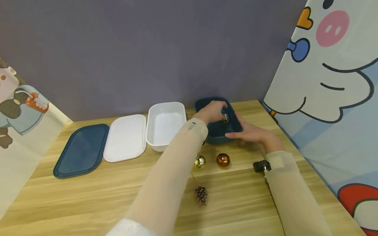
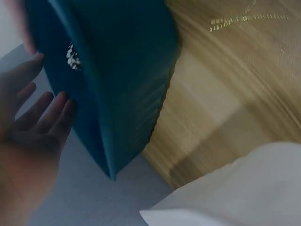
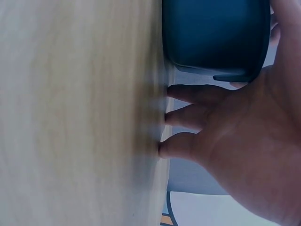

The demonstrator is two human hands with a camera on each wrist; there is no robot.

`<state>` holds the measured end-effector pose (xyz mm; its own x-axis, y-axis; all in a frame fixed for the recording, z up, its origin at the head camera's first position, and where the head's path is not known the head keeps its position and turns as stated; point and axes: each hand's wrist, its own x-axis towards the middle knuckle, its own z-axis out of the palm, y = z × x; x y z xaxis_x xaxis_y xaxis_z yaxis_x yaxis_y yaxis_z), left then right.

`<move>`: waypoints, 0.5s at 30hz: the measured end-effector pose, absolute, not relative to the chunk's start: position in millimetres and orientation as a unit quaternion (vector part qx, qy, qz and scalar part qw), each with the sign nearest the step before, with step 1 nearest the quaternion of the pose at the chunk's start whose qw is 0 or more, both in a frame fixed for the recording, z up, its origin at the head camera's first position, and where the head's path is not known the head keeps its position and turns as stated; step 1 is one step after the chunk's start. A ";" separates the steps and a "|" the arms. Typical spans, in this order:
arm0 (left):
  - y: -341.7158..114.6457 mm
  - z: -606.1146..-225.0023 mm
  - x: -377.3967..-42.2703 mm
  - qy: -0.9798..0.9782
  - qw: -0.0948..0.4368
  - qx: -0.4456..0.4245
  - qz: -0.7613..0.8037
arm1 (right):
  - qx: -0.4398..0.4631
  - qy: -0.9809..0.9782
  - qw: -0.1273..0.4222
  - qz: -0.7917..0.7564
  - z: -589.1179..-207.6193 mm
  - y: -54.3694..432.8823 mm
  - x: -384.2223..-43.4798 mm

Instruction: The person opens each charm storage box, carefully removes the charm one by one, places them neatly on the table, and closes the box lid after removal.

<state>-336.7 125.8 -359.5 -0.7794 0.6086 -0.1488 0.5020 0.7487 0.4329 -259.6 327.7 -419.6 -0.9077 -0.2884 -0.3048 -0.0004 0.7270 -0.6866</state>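
A dark blue plastic box (image 1: 220, 140) stands at the back right of the wooden table. Over its opening is my left hand (image 1: 211, 112), its fingers spread and bent a little, with nothing held in the left wrist view. Inside the box, close to those fingers, lies a pine cone with white tips (image 2: 73, 57). My right hand (image 1: 251, 131) holds the box's near right corner, thumb on the front wall and fingers along the right side. Several of its fingertips rest on the table in the right wrist view.
An uncovered white box (image 1: 157, 147) stands left of the blue one. Farther left lie a white lid (image 1: 125, 138) and a dark blue lid (image 1: 82, 150). In front are a gold ball (image 1: 199, 162), a copper-brown ball (image 1: 223, 160) and another pine cone (image 1: 201, 195). A grey wall (image 1: 133, 59) rises behind.
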 end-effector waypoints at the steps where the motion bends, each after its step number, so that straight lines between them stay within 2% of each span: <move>1: 128.8 -360.8 -337.7 0.924 0.145 0.299 0.186 | -0.078 0.908 0.199 -0.361 -419.5 328.9 -259.7; 15: 147.9 -397.3 -352.3 0.929 0.167 0.300 0.138 | -0.078 0.908 0.192 -0.363 -419.8 330.3 -259.2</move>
<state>-352.3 147.9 -397.3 -0.7637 0.6042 -0.2273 0.5118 0.7814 0.3571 -259.2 330.3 -419.8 -0.9145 -0.2802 -0.2918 -0.0017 0.7240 -0.6898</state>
